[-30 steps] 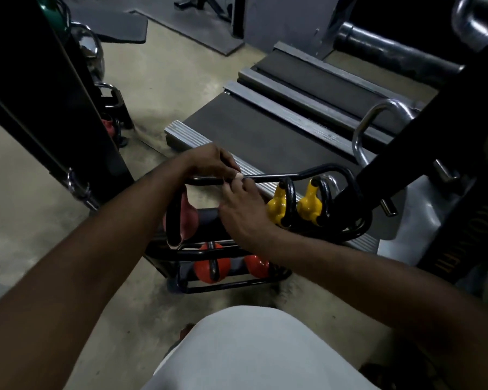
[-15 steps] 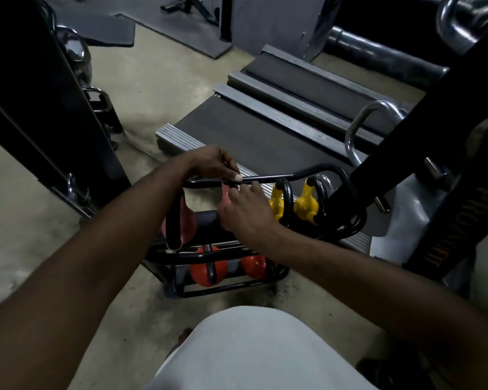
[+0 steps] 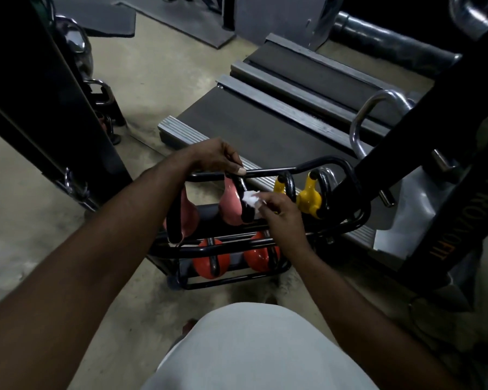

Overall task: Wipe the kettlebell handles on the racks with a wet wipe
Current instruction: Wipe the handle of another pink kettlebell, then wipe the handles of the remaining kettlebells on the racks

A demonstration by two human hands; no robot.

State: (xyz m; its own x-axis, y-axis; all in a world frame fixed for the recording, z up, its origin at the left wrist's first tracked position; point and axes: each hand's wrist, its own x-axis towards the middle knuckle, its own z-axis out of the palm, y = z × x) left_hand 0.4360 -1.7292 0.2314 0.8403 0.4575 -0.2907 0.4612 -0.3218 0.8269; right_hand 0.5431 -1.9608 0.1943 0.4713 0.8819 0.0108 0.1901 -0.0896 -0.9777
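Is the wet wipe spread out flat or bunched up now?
Bunched up: the wet wipe shows as a small crumpled white wad, pinched by the right hand against a black kettlebell handle.

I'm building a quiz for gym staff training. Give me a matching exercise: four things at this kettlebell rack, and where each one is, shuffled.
1 wipe
2 left hand
3 yellow kettlebells
4 orange kettlebells

a lower shelf
b upper shelf, right end
c pinched in the right hand
d on the top bar

Pairs: 1-c, 2-d, 3-b, 4-a
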